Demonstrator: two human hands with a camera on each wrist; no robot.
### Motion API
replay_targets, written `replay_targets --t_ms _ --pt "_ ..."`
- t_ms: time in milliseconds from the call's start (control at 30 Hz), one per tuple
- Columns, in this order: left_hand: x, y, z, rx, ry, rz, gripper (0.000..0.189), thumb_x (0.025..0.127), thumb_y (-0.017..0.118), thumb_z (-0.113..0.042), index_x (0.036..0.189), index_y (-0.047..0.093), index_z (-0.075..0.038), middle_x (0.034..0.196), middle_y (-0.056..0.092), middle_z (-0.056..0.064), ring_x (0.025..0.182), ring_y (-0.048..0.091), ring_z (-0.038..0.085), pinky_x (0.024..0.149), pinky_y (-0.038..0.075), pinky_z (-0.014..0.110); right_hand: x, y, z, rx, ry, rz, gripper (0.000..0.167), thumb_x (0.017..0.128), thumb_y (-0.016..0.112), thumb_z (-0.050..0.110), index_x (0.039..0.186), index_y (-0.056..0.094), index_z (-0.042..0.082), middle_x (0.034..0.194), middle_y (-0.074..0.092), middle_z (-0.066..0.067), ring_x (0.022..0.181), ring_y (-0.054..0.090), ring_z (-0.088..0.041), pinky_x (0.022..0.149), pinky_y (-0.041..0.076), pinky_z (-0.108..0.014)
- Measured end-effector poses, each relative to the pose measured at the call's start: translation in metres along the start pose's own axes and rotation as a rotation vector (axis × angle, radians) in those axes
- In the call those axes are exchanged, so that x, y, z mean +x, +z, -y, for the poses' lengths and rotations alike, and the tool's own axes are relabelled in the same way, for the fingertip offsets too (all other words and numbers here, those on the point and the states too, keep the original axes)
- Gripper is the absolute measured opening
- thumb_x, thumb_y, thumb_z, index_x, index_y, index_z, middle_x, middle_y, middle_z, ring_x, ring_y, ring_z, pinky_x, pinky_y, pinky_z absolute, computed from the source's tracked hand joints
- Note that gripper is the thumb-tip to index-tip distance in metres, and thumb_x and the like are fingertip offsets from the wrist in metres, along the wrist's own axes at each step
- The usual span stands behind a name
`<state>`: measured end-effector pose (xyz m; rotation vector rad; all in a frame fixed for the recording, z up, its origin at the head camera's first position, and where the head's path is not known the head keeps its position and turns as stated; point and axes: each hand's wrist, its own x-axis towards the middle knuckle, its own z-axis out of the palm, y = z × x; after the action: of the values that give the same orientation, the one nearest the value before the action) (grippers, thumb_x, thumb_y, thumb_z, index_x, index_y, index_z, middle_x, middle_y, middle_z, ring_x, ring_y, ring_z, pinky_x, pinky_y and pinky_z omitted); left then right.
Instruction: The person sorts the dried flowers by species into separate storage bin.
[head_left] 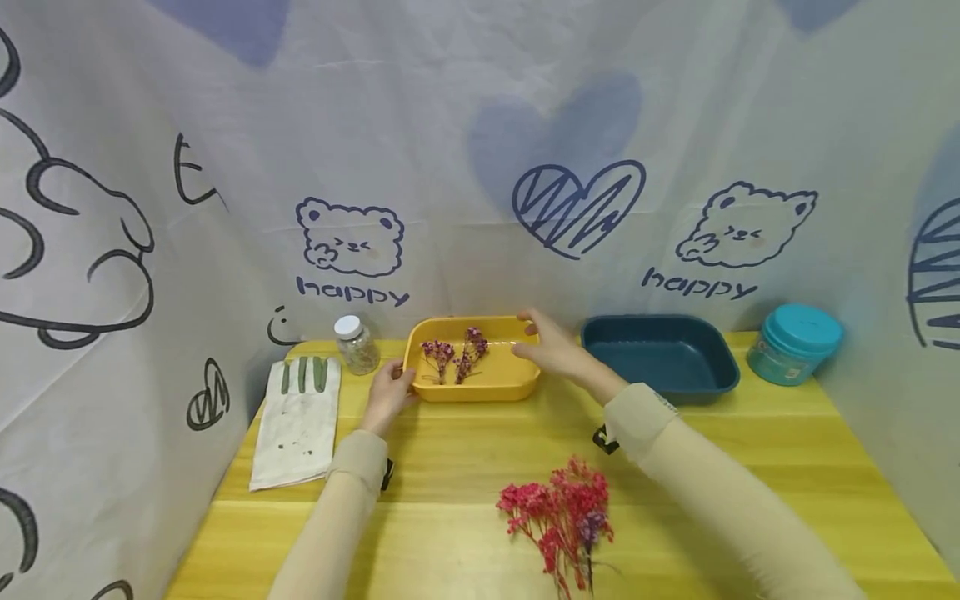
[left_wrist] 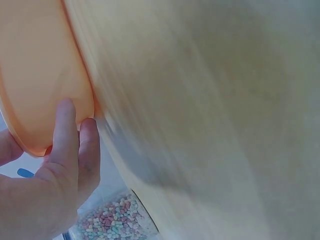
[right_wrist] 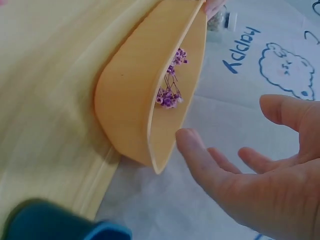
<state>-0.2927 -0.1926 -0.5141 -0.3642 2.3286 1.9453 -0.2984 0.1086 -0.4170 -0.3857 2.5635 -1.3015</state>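
A yellow tray (head_left: 480, 392) stands at the back of the table, with two small sprigs of purple dried flowers (head_left: 454, 358) inside it. My left hand (head_left: 388, 393) holds the tray's left end; in the left wrist view its fingers (left_wrist: 65, 125) lie against the tray's outer wall, the thumb near the rim. My right hand (head_left: 553, 346) is at the tray's right end, fingers spread and holding nothing. In the right wrist view the fingertips show just off the rim. A bunch of pink dried flowers (head_left: 555, 508) with a purple sprig lies at the front.
Right of the yellow tray is a dark blue tray (head_left: 663, 388), then a turquoise lidded tub (head_left: 797, 343). To the left stand a white-capped jar (head_left: 358, 350) of small coloured pieces and a white cloth (head_left: 294, 425) with green strips. A printed curtain (head_left: 465, 167) hangs behind the table.
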Motion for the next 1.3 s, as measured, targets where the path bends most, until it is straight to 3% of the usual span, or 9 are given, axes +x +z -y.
replay_targets --t_ms 200,533,833,933,1100,1300 --pt "0.002 -0.004 -0.001 -0.011 -0.001 -0.006 0.048 0.112 0.045 -0.010 0.156 0.038 0.007 0.138 0.046 0.025 0.125 0.057 0.036 0.110 0.058 0.048 -0.028 -0.013 -0.008 -0.056 -0.007 0.010 0.067 0.106 0.064 0.027 0.162 0.033 0.009 0.161 0.043 -0.024 0.148 0.044 -0.043 0.118 0.047 -0.061" --pt "0.002 -0.002 0.002 -0.013 -0.004 0.000 0.048 0.112 0.045 -0.011 0.157 0.038 0.005 0.139 0.048 0.026 0.125 0.058 0.037 0.110 0.058 0.050 -0.068 -0.017 -0.029 -0.070 -0.034 -0.004 0.063 0.105 0.063 0.024 0.160 0.036 0.007 0.153 0.050 -0.029 0.136 0.055 -0.048 0.109 0.053 -0.061" --pt "0.002 -0.002 0.007 -0.024 -0.013 0.020 0.048 0.113 0.043 -0.013 0.157 0.037 0.006 0.143 0.048 0.028 0.125 0.058 0.036 0.115 0.053 0.054 -0.108 -0.004 -0.053 -0.051 -0.081 -0.090 0.061 0.103 0.067 0.015 0.157 0.039 0.004 0.139 0.056 -0.027 0.111 0.067 -0.034 0.089 0.063 -0.044" --pt "0.002 -0.002 0.007 -0.023 -0.017 0.020 0.048 0.113 0.043 -0.014 0.157 0.037 0.006 0.144 0.048 0.028 0.123 0.058 0.035 0.116 0.053 0.053 -0.124 0.001 -0.058 -0.082 -0.099 -0.124 0.053 0.102 0.068 0.013 0.149 0.045 0.004 0.127 0.055 -0.021 0.103 0.064 -0.026 0.084 0.059 -0.035" --pt "0.000 0.000 0.004 -0.012 -0.014 0.026 0.048 0.113 0.044 -0.016 0.157 0.038 0.006 0.142 0.048 0.027 0.122 0.059 0.033 0.116 0.053 0.053 -0.151 0.010 -0.064 -0.149 -0.087 -0.158 0.028 0.100 0.071 0.013 0.121 0.053 0.010 0.104 0.046 -0.009 0.089 0.051 -0.021 0.070 0.045 -0.024" --pt "-0.001 0.000 0.001 -0.008 -0.015 0.026 0.047 0.114 0.043 -0.014 0.156 0.038 0.005 0.141 0.048 0.026 0.122 0.058 0.033 0.116 0.053 0.053 -0.175 0.025 -0.069 -0.208 0.017 -0.088 0.026 0.099 0.075 0.022 0.109 0.052 0.016 0.093 0.049 -0.005 0.072 0.043 -0.012 0.054 0.035 -0.022"
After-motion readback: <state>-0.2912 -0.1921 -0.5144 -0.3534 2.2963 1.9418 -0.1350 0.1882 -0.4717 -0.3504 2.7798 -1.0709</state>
